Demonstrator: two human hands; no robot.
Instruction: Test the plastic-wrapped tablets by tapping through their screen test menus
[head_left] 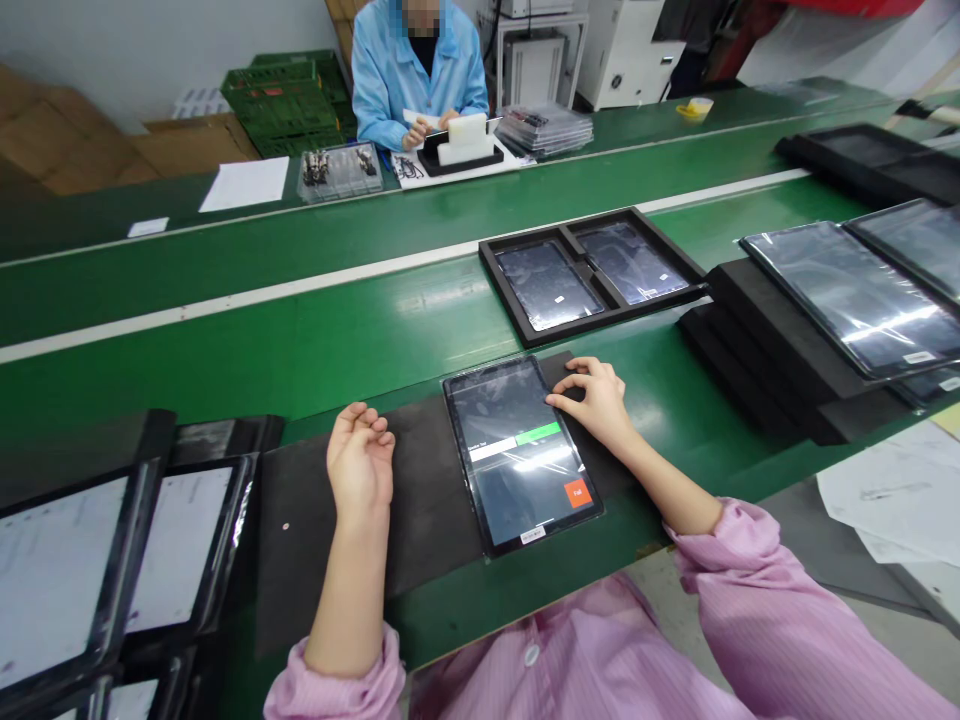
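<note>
Green counter (pixel 705 470), with the tablet (pixel 517 405) lying partly on a dark mat (pixel 427 500). Left hand (pixel 361 460) hovers empty, loosely curled; right hand (pixel 594 400) is at the tablet's edge (pinching? can't tell), where light touch should serve best.

On the surface (pixel 450 612), a tablet (pixel 517 410) lies on a mat (pixel 427 490), between a pile of tablets (pixel 64 570) at left and a foam stack (pixel 750 350) bearing tablets at right. Behind it, slightly right, a two-compartment tray (pixel 592 275) holds a tablet in each half; farther back, a co-worker (pixel 375 70) faces it, crates (pixel 281 105) to the left.
</note>
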